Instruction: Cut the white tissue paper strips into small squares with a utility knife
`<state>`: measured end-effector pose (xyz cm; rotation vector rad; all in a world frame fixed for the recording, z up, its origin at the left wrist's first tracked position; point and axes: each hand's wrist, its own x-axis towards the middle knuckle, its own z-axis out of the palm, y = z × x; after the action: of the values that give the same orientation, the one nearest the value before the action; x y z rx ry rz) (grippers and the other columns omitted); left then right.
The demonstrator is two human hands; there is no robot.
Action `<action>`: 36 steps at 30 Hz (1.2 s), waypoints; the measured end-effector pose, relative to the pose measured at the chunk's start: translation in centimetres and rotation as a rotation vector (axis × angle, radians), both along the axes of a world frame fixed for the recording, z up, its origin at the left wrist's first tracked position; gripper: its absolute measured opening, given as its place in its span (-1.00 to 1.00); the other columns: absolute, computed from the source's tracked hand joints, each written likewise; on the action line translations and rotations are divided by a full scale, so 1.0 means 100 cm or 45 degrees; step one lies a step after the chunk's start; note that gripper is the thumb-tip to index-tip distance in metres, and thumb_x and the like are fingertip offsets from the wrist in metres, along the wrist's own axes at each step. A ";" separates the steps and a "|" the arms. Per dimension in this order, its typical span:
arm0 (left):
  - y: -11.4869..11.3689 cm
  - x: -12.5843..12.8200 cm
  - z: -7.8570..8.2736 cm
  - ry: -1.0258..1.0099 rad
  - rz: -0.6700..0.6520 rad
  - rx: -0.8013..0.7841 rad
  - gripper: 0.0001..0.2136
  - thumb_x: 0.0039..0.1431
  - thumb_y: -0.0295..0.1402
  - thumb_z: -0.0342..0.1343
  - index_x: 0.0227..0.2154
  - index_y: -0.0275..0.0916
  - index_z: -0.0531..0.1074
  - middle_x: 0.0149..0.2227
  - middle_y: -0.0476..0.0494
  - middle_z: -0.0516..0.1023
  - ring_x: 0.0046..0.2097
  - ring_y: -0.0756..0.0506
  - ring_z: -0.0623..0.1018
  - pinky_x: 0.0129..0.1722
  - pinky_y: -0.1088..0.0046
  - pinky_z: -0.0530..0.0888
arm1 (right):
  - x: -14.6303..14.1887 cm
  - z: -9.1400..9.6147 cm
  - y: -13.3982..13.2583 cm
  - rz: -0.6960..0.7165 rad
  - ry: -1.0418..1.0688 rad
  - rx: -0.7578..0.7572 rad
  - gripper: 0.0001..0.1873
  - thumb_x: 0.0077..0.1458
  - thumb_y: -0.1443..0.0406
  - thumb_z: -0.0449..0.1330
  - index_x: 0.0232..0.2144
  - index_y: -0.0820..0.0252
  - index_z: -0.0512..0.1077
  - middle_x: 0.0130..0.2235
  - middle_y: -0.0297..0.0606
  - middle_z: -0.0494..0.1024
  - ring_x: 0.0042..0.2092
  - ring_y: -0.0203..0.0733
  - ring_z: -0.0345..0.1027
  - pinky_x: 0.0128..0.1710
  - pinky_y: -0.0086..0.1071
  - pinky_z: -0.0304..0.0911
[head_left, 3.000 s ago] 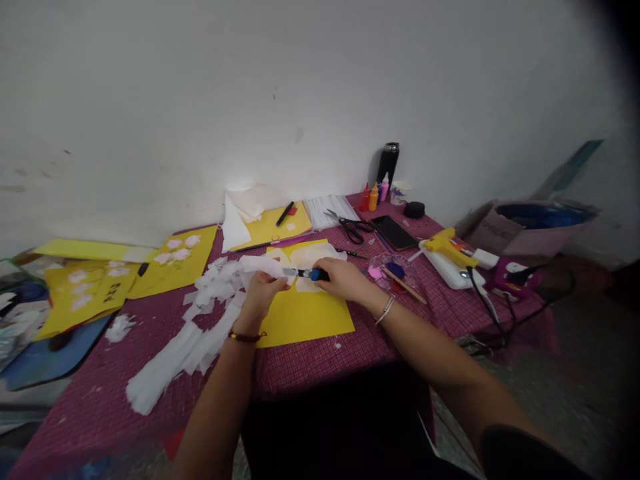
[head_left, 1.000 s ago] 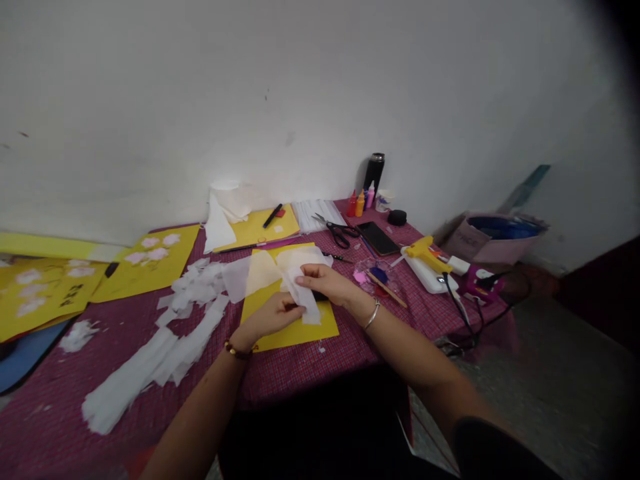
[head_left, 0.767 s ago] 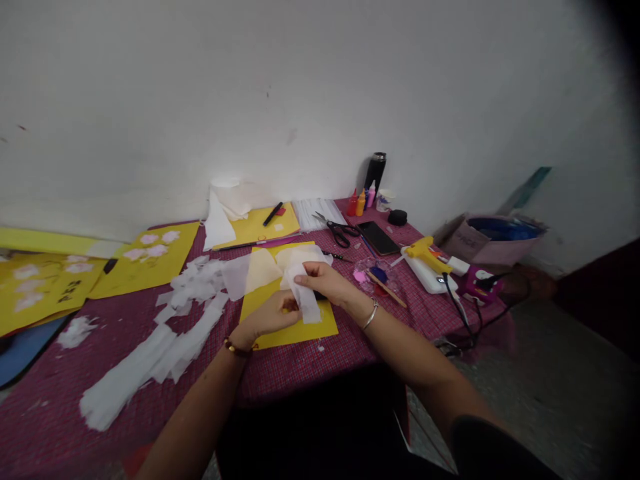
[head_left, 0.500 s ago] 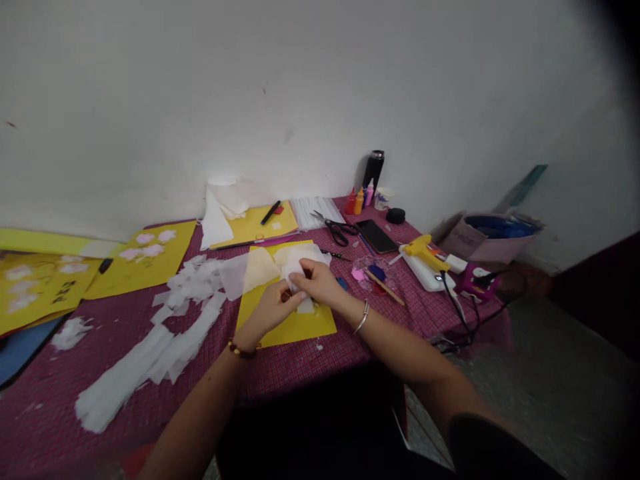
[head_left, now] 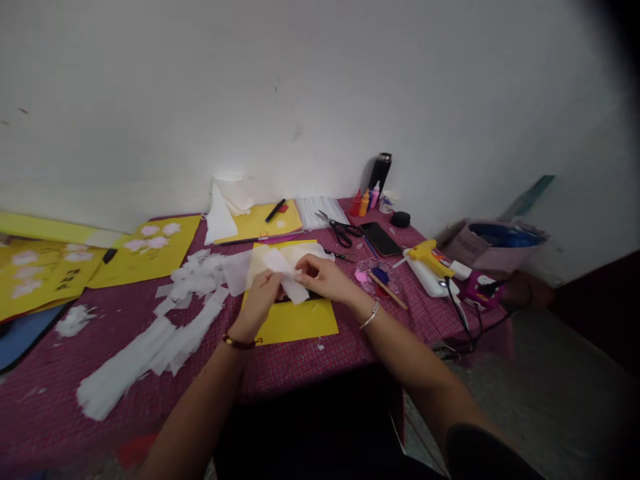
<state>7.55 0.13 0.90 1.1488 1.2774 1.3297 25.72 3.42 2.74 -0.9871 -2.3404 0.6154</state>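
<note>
My left hand (head_left: 260, 303) pinches the left edge of a piece of thin white tissue paper (head_left: 285, 268). Fingers and thumb of my right hand (head_left: 325, 277) are closed at the paper's right side. Both hands hover over a yellow card (head_left: 297, 323), whose upper part is partly covered by pale tissue sheets (head_left: 239, 270). Something dark shows under the paper between the hands, too hidden to name. To the left of the card is a heap of cut tissue pieces (head_left: 197, 277), and below that a longer tissue bundle (head_left: 123, 373).
Behind the hands are black scissors (head_left: 343, 232) and a phone (head_left: 381, 239). To the right lie a paint palette (head_left: 367, 270) with a wooden stick (head_left: 387, 290) and a yellow glue gun (head_left: 427, 257). Paint bottles (head_left: 364, 203) and a black flask (head_left: 381, 171) stand near the wall. Flower-decorated cards (head_left: 150, 253) lie left.
The tissue piece is now spread wider and tilted between my hands. My left hand has turned upward and moved slightly left; my right hand has shifted slightly right. The view has shifted a little.
</note>
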 end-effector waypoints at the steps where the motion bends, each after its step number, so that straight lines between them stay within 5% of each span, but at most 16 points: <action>1: 0.004 -0.009 0.002 -0.091 0.043 -0.034 -0.82 -0.01 -0.37 0.12 -0.66 -0.24 0.34 -0.66 0.05 0.33 -0.58 0.02 0.30 -0.58 0.51 0.19 | 0.006 0.000 0.003 0.036 -0.106 0.011 -0.71 0.20 0.16 0.09 -0.11 0.22 0.34 -0.28 -0.31 0.48 -0.29 -0.29 0.33 -0.33 -0.45 0.13; 6: 0.020 -0.055 0.007 -0.425 0.254 -0.168 -0.88 0.16 -0.34 0.14 -0.34 -0.30 0.46 -0.37 -0.08 0.51 -0.41 -0.01 0.49 -0.46 0.47 0.43 | 0.020 -0.011 0.013 0.145 -0.367 0.066 -0.67 -0.12 0.28 0.37 -0.24 0.22 0.49 -0.22 -0.15 0.54 -0.18 -0.06 0.38 -0.21 -0.31 0.14; 9: 0.027 -0.066 0.003 -0.554 0.352 -0.186 -0.69 0.25 -0.26 0.11 0.01 -0.27 0.38 0.00 -0.22 0.46 -0.09 -0.15 0.53 -0.14 0.18 0.52 | 0.014 -0.019 0.011 0.161 -0.439 0.104 -0.69 -0.14 0.30 0.36 -0.26 0.21 0.50 -0.19 -0.09 0.53 -0.13 0.04 0.37 -0.15 -0.23 0.12; 12: 0.030 -0.067 -0.001 -0.673 0.421 -0.160 -0.66 0.26 -0.26 0.10 0.05 -0.24 0.36 0.07 -0.25 0.43 -0.03 -0.18 0.50 -0.08 0.12 0.50 | 0.009 -0.021 0.007 0.156 -0.458 0.130 -0.80 -0.10 0.33 0.31 -0.32 0.23 0.50 -0.21 -0.07 0.52 -0.12 0.06 0.36 -0.12 -0.20 0.11; 15: 0.027 -0.067 0.002 -0.783 0.449 -0.126 -0.72 0.26 -0.28 0.10 -0.02 -0.26 0.41 -0.01 -0.22 0.48 -0.10 -0.13 0.53 -0.13 0.19 0.52 | 0.010 -0.016 0.007 0.150 -0.418 0.135 -0.87 -0.08 0.35 0.29 -0.38 0.24 0.49 -0.23 -0.07 0.52 -0.12 0.03 0.36 -0.10 -0.20 0.11; 17: 0.024 -0.067 0.008 -0.849 0.443 -0.098 -0.90 0.22 -0.39 0.12 -0.26 -0.29 0.48 -0.24 -0.11 0.55 -0.26 -0.04 0.55 -0.19 0.30 0.54 | 0.013 -0.010 0.008 0.148 -0.351 0.121 -0.86 -0.04 0.34 0.27 -0.35 0.23 0.47 -0.25 -0.13 0.53 -0.15 -0.04 0.38 -0.12 -0.25 0.13; 20: 0.020 -0.067 0.014 -0.927 0.423 -0.059 -0.80 0.11 -0.56 0.10 -0.60 -0.26 0.38 -0.57 0.04 0.49 -0.47 0.06 0.50 -0.24 0.44 0.56 | 0.019 -0.002 0.009 0.133 -0.213 0.084 -0.81 0.12 0.32 0.16 -0.18 0.22 0.40 -0.23 -0.22 0.54 -0.21 -0.18 0.40 -0.20 -0.35 0.19; 27: 0.021 -0.062 0.012 -0.916 0.377 -0.102 -0.89 0.06 -0.54 0.15 -0.51 -0.25 0.38 -0.63 0.08 0.46 -0.62 0.08 0.45 -0.67 0.65 0.36 | 0.018 0.000 0.007 0.036 0.009 0.203 -0.73 0.06 0.32 0.25 -0.14 0.19 0.42 -0.16 -0.19 0.52 -0.14 -0.15 0.37 -0.14 -0.33 0.20; 36: 0.019 -0.061 0.010 -0.824 0.311 -0.099 -0.89 0.03 -0.49 0.19 -0.49 -0.24 0.35 -0.62 0.08 0.46 -0.61 0.06 0.46 -0.67 0.63 0.34 | 0.013 -0.004 0.007 -0.041 -0.123 0.298 -0.74 0.05 0.34 0.25 -0.15 0.18 0.45 -0.18 -0.18 0.51 -0.13 -0.10 0.35 -0.12 -0.31 0.18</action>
<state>1.44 2.08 1.94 0.4440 0.9872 1.6371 27.05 4.11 2.32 -0.9628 -2.4079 0.2775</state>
